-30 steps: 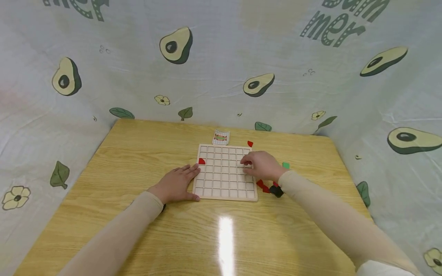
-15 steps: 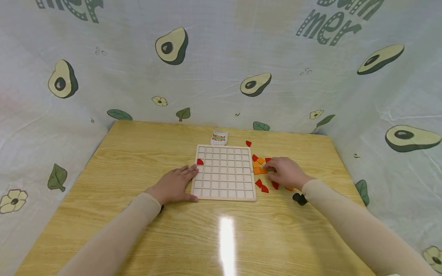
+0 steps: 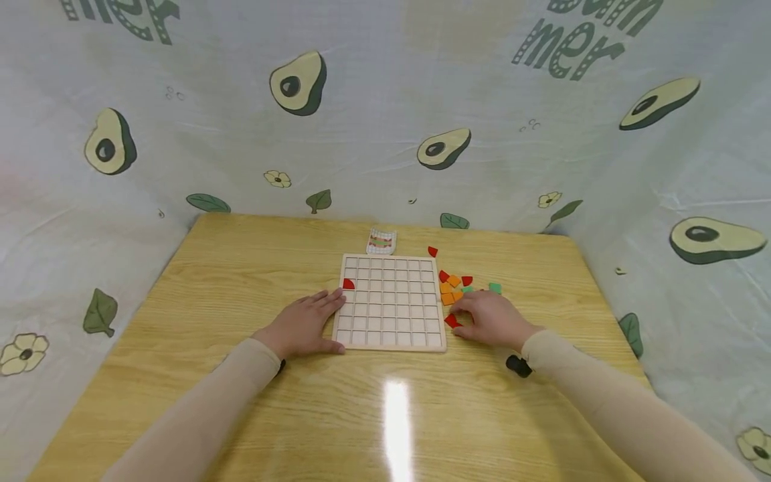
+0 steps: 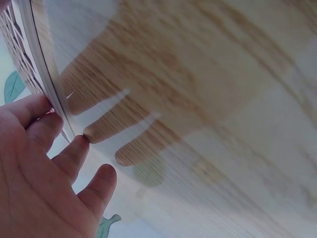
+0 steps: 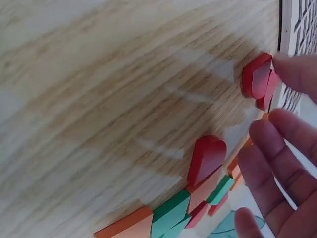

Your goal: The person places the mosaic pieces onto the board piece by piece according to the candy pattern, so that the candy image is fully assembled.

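Note:
A pale wooden grid board lies on the table with a red quarter-circle piece in a cell at its left side. My left hand rests flat at the board's left edge; in the left wrist view its fingertips touch the rim. Right of the board, my right hand is over the loose pieces, nearest a red piece. From the right wrist, the thumb is close to or touching a red quarter-circle, while the other fingers are apart from it, loosely bent. A second red piece lies against that one.
Orange squares, green squares and more red pieces are scattered right of the board. One red piece lies behind its far right corner. A small printed card stands behind the board. A patterned cloth hangs around the table.
My right hand has moved from above the board's right side to the loose pieces, then nearer to the red pieces by the board's edge. The left hand has stayed in place.

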The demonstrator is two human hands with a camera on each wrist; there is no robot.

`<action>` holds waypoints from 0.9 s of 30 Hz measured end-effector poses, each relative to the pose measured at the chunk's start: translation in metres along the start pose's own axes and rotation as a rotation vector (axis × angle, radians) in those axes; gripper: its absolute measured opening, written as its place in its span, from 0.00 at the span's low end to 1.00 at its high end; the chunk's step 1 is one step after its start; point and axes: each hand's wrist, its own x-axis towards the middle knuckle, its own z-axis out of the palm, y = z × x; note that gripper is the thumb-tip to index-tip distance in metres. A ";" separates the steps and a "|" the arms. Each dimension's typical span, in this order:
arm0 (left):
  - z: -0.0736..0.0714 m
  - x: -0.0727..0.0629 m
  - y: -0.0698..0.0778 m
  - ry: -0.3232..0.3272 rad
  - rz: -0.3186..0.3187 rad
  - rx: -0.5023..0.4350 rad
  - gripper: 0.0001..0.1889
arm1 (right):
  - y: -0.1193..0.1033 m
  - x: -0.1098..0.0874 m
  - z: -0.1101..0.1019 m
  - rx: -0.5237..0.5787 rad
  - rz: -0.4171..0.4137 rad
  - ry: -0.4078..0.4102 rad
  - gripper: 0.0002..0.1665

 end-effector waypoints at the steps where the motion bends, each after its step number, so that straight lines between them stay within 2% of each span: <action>1: 0.000 0.000 0.000 -0.004 0.000 0.002 0.54 | -0.001 -0.001 0.000 -0.016 0.009 -0.003 0.22; 3: 0.000 0.001 0.000 -0.005 0.001 0.005 0.54 | -0.002 -0.005 -0.001 -0.051 0.015 -0.004 0.22; 9: -0.001 0.000 -0.001 -0.015 -0.020 0.010 0.54 | -0.002 -0.008 0.000 -0.087 -0.018 0.026 0.13; 15: -0.001 0.000 -0.001 -0.019 -0.012 0.010 0.54 | -0.002 -0.009 0.002 -0.085 -0.008 0.044 0.15; 20: -0.001 0.000 0.000 -0.026 -0.015 0.011 0.54 | -0.001 -0.009 0.003 -0.067 -0.033 0.075 0.14; 27: 0.000 0.000 0.001 -0.021 -0.015 0.009 0.54 | 0.004 -0.012 0.005 -0.093 -0.021 0.082 0.12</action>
